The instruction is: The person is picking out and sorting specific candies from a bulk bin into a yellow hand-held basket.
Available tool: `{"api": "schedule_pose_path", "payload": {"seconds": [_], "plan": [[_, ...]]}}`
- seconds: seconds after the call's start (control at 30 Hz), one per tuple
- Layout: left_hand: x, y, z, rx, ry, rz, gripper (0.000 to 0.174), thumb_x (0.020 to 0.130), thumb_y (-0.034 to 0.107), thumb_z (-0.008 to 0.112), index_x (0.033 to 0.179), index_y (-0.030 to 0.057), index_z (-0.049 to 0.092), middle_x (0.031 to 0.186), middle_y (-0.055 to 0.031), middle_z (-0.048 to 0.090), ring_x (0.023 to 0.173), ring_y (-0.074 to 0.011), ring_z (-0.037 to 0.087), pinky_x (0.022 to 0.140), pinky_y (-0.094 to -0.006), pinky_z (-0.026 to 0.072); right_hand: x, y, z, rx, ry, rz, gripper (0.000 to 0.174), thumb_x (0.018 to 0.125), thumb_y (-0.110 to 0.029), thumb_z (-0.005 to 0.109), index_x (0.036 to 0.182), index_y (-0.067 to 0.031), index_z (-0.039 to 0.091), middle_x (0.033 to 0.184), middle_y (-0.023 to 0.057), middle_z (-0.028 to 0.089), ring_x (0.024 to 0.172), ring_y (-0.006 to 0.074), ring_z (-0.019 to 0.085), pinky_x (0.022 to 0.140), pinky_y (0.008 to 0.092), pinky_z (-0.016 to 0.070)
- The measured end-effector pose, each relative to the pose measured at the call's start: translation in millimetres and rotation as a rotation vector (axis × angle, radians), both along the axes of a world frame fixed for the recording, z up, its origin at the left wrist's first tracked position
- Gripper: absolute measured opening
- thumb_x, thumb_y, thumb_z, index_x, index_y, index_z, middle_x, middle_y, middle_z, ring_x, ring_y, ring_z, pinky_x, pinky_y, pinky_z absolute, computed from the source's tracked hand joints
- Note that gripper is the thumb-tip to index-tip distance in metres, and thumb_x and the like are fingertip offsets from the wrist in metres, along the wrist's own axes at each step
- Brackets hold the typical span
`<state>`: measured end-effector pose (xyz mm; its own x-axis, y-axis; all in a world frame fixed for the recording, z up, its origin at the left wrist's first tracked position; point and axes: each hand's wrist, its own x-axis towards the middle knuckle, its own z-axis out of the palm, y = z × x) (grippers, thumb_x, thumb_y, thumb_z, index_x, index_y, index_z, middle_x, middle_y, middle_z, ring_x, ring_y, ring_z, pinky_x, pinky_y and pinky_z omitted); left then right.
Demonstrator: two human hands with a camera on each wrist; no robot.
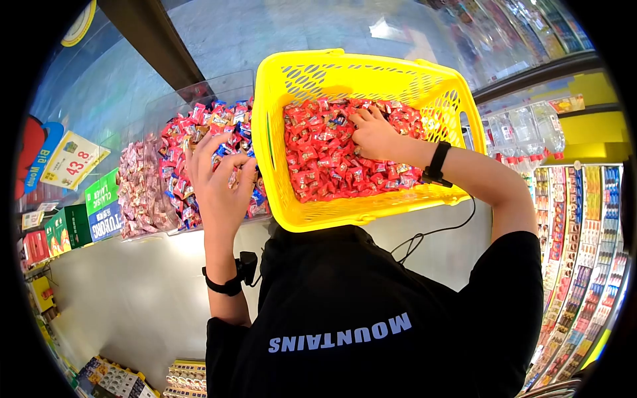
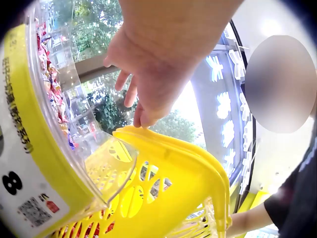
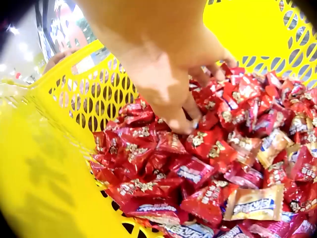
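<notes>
A yellow plastic basket (image 1: 367, 221) holds a heap of red-wrapped candies (image 1: 318, 169), with a few tan, pink and blue wrappers mixed in. Inside it, my right hand (image 1: 379, 138) reaches down with its fingertips among the wrappers. In the right wrist view the thumb and forefinger of this hand (image 3: 163, 84) are bent close together at the candies; I cannot tell if they pinch one. My left hand (image 1: 219, 179) is raised with fingers spread and loosely bent, over a clear bin of mixed red and blue candies (image 1: 179, 132). Nothing shows in it.
Pink-wrapped candies (image 1: 138, 192) fill the bin section at far left, near a price sign (image 1: 71, 162). The clear bin's wall (image 2: 111, 196) stands close against the basket. Water bottles (image 1: 524, 129) are behind on the right, with product shelves (image 1: 577, 252) alongside. A cable (image 1: 431, 232) trails below the basket.
</notes>
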<state>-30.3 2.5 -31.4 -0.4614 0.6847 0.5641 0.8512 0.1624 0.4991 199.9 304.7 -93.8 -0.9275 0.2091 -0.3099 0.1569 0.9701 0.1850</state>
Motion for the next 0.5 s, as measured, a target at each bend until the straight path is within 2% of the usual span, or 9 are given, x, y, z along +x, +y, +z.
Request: {"api": "schedule_pose_path", "payload": {"seconds": [0.07, 0.1, 0.23, 0.33, 0.37, 0.47, 0.5], "plan": [[3, 4, 4, -0.001, 0.044, -0.016, 0.016, 0.083, 0.015, 0.088, 0.082, 0.0109, 0.072, 0.130, -0.0040, 0.067, 0.138, -0.0343, 0.056, 0.123, -0.0640, 0.0292, -4, 2, 5, 0.010, -0.032, 0.026, 0.031, 0.077, -0.033, 0.082, 0.095, -0.0076, 0.083, 0.149, 0.0158, 0.057, 0.142, 0.0360, 0.047, 0.118, 0.0589, 0.0360], [4, 6, 5, 0.021, 0.051, -0.008, 0.022, 0.082, 0.015, 0.089, 0.076, 0.0094, 0.068, 0.121, -0.0034, 0.068, 0.134, -0.0350, 0.059, 0.123, -0.0644, 0.0302, -7, 4, 11, 0.000, -0.025, 0.037, 0.030, 0.078, -0.033, 0.082, 0.095, -0.0078, 0.083, 0.149, 0.0157, 0.057, 0.141, 0.0356, 0.049, 0.118, 0.0582, 0.0363], [3, 8, 12, 0.031, 0.089, -0.114, 0.029, 0.080, 0.022, 0.091, 0.074, 0.0100, 0.065, 0.120, -0.0037, 0.067, 0.128, -0.0367, 0.061, 0.123, -0.0658, 0.0287, -28, -1, 75, -0.242, -0.073, -0.091, 0.029, 0.084, -0.034, 0.079, 0.096, -0.0080, 0.083, 0.147, 0.0161, 0.059, 0.137, 0.0369, 0.054, 0.117, 0.0553, 0.0395], [19, 22, 38, 0.039, 0.067, -0.237, 0.027, 0.079, 0.026, 0.092, 0.080, 0.0124, 0.068, 0.121, -0.0040, 0.066, 0.131, -0.0366, 0.059, 0.124, -0.0674, 0.0260, -20, -7, 112, -0.547, 0.229, 0.042, 0.034, 0.086, -0.038, 0.076, 0.094, -0.0055, 0.082, 0.146, 0.0222, 0.060, 0.130, 0.0388, 0.061, 0.110, 0.0483, 0.0484], [24, 28, 44, 0.018, 0.082, -0.281, 0.025, 0.078, 0.028, 0.092, 0.091, 0.0170, 0.074, 0.130, -0.0038, 0.065, 0.136, -0.0366, 0.055, 0.124, -0.0684, 0.0234, -19, -13, 128, -0.635, 0.247, 0.061, 0.031, 0.086, -0.035, 0.077, 0.094, -0.0050, 0.082, 0.145, 0.0206, 0.060, 0.130, 0.0387, 0.061, 0.110, 0.0484, 0.0483], [41, 43, 58, -0.047, 0.143, -0.429, 0.032, 0.078, 0.025, 0.092, 0.107, 0.0214, 0.078, 0.138, -0.0067, 0.063, 0.142, -0.0382, 0.050, 0.125, -0.0665, 0.0246, -17, -45, 168, -0.845, 0.290, 0.099, 0.024, 0.086, -0.027, 0.081, 0.094, -0.0039, 0.080, 0.144, 0.0174, 0.061, 0.130, 0.0377, 0.061, 0.109, 0.0475, 0.0492], [45, 47, 55, -0.026, 0.151, -0.451, 0.032, 0.077, 0.026, 0.092, 0.107, 0.0259, 0.081, 0.139, -0.0057, 0.063, 0.142, -0.0372, 0.050, 0.126, -0.0665, 0.0242, -15, -54, 176, -0.881, 0.296, 0.099, 0.023, 0.085, -0.025, 0.082, 0.094, -0.0040, 0.080, 0.144, 0.0172, 0.060, 0.128, 0.0367, 0.062, 0.108, 0.0465, 0.0502]]}}
